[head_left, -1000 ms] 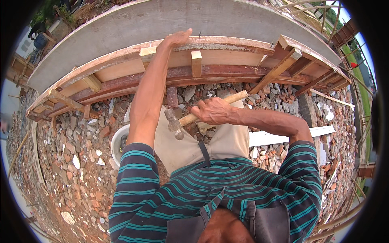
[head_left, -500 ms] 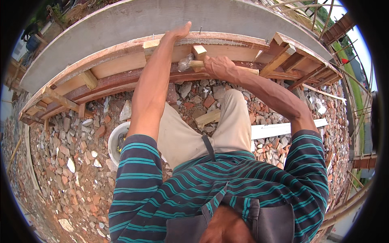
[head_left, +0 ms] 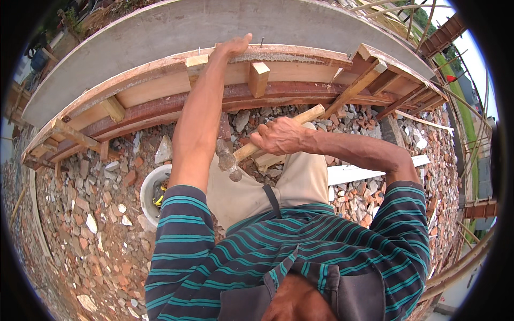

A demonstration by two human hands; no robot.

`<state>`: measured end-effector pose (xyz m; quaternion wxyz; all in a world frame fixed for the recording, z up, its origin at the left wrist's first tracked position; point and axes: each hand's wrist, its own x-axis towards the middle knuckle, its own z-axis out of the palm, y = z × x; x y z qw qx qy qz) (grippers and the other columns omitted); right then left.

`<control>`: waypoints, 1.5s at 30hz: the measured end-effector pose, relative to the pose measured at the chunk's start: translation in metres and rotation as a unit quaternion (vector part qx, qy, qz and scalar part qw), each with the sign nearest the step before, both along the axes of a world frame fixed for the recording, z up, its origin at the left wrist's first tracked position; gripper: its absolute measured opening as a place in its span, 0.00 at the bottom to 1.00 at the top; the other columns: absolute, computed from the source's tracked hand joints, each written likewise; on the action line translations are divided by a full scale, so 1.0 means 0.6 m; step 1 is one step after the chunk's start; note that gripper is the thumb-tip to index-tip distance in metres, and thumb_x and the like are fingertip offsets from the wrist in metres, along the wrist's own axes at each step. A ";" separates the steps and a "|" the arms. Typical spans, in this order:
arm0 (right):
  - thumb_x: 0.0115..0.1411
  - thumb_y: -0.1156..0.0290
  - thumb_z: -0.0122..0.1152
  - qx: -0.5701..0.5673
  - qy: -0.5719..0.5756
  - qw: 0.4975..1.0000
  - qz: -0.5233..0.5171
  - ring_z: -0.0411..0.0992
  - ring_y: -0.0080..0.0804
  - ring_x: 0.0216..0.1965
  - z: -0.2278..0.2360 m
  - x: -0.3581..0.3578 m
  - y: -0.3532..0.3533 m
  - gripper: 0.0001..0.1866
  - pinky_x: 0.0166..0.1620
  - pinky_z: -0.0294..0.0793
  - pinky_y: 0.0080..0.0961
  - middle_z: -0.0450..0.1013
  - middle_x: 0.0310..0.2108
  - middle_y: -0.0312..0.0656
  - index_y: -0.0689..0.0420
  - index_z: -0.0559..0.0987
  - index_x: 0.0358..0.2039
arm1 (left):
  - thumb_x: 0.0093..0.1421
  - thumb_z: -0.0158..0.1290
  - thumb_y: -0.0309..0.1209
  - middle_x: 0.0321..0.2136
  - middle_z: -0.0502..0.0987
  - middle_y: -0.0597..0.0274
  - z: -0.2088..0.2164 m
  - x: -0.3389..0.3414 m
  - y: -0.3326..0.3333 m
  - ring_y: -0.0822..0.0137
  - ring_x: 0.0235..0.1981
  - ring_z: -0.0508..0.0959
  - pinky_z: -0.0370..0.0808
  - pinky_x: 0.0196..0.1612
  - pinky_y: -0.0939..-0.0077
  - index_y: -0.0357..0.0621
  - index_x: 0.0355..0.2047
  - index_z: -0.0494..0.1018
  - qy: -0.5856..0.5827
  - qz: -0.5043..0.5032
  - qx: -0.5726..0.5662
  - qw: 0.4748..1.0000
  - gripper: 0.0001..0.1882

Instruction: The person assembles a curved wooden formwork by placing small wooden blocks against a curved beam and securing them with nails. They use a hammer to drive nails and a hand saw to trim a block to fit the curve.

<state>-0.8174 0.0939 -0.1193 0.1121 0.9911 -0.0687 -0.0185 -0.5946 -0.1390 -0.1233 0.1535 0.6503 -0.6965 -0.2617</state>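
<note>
My right hand (head_left: pixel 284 136) is closed around the wooden handle of a hammer (head_left: pixel 229 160), in front of my knees. Its worn, dirty metal head points left, above my left thigh. Ahead of me stands a long wooden formwork (head_left: pixel 176 85) of boards and short blocks. My left hand (head_left: pixel 235 45) is hooked over its top edge, with most of the fingers hidden. A short wooden block (head_left: pixel 259 79) sits upright against the panel, right of my left forearm. One nail (head_left: pixel 262 41) sticks up from the top rail near my left hand.
A grey concrete wall (head_left: pixel 300 24) runs behind the formwork. Brick rubble (head_left: pixel 101 214) covers the ground. Beside my left leg stands a white bucket (head_left: pixel 145 195) with tools inside. A white strip (head_left: pixel 353 172) lies to my right, and wooden poles (head_left: pixel 460 273) stand farther off.
The hammer has come down and back from beside the short block toward my lap, its head swinging nearer to me. My left hand stays at the formwork's top edge.
</note>
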 end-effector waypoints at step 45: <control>0.63 0.49 0.53 0.113 -0.072 0.970 -0.202 0.76 0.52 0.25 -0.043 -0.142 -0.163 0.24 0.25 0.74 0.43 0.74 0.21 0.50 0.61 0.67 0.30 | 0.67 0.24 0.53 0.46 0.77 0.43 0.025 -0.021 0.038 0.44 0.52 0.74 0.65 0.54 0.47 0.38 0.43 0.74 -0.141 -0.010 -0.052 0.989 0.34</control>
